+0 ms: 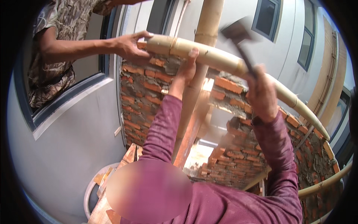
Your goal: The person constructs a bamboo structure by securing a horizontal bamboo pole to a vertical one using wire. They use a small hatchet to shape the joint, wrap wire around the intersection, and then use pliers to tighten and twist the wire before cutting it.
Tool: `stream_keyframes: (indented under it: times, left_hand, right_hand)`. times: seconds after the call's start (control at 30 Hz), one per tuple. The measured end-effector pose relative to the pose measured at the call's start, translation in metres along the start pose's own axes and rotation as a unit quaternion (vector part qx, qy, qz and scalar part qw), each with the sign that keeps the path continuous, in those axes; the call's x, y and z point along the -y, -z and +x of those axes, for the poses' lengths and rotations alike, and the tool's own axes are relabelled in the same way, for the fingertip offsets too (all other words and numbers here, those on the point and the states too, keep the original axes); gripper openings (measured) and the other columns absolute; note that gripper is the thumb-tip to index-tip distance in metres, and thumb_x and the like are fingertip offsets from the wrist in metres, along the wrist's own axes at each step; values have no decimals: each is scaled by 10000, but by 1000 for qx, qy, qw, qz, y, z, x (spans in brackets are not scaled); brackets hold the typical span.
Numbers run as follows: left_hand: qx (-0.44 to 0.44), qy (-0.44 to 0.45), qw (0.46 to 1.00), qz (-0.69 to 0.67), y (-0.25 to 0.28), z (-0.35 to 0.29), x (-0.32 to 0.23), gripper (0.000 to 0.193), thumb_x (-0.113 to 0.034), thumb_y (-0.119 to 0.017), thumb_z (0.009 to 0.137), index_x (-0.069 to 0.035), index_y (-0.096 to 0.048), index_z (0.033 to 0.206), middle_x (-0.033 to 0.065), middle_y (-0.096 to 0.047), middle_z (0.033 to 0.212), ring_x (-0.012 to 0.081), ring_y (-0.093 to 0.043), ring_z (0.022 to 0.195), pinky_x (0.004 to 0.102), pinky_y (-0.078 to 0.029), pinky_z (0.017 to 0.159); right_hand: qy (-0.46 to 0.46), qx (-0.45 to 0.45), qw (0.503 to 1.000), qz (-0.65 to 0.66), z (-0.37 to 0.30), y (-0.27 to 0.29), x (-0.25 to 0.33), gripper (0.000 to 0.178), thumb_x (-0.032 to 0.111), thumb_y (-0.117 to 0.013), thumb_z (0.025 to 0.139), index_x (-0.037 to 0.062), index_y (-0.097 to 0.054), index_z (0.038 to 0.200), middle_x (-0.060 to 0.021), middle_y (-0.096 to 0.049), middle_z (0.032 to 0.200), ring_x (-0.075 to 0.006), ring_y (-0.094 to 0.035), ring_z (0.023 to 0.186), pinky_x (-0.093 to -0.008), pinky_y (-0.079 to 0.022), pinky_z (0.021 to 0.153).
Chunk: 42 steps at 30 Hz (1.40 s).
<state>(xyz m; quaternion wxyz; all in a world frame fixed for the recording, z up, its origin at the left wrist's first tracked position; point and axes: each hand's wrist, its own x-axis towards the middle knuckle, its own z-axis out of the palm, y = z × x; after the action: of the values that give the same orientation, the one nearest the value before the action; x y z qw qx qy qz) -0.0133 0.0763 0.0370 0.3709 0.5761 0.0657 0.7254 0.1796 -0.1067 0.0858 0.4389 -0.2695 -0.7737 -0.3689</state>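
A pale bamboo pole (212, 56) lies across the top of a rough red brick wall (143, 87), curving down to the right. My left hand (185, 69) reaches up and grips this pole from below. My right hand (262, 95) is shut on the handle of a hammer (238, 35), whose dark head is raised above the pole and blurred by motion. A co-worker in a camouflage shirt leans out of a window at the upper left, and that person's hand (130, 46) holds the pole's left end.
An upright bamboo pole (209, 18) and a reddish wooden post (192, 130) stand behind the wall. Another bamboo pole (322, 184) crosses low on the right. A grey wall with a window frame (71, 99) fills the left. Wooden planks (130, 153) and a white round rim (89, 186) lie below.
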Motion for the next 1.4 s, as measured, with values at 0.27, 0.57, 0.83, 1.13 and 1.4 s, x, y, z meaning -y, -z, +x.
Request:
stream_keyframes:
  times: [0.27,0.57,0.83,1.13,1.4]
  left_hand:
    - [17,39,999,6,-9,-10,-3,915,-753,-486,737,37,-558,1193,160,-560,1189,212,-526,1085,333,-410,924]
    - [16,32,999,10,3,-9,-9,899,-743,-505,730,37,-572,1173,161,-568,1174,210,-524,1088,342,-411,927]
    - [-9,-29,999,14,-4,-6,-3,908,-751,-501,731,28,-561,1192,168,-558,1184,233,-520,1101,350,-400,950]
    - [20,51,998,18,4,-4,7,883,-732,-482,761,32,-572,1194,177,-561,1203,215,-525,1102,333,-415,921]
    - [-5,16,1000,18,4,-2,-11,889,-719,-519,760,57,-563,1193,179,-552,1220,224,-526,1115,333,-417,933]
  right_hand:
    - [136,-103,985,0,-15,-5,-11,204,173,-540,914,59,-393,831,-99,-456,585,-225,-430,374,-355,-391,361]
    - [-18,-173,869,464,14,11,21,353,396,-481,953,44,-494,959,-61,-516,657,-140,-421,431,-278,-372,384]
    - [-45,113,993,1,-16,-8,-5,163,95,-551,896,5,-476,1009,-162,-509,573,-337,-535,450,-449,-418,458]
    - [121,-130,950,256,-1,2,4,273,327,-494,947,57,-462,926,-106,-464,619,-240,-439,443,-360,-386,418]
    - [-14,-167,946,277,10,20,15,124,163,-500,931,40,-483,932,-102,-485,631,-251,-464,479,-365,-363,443]
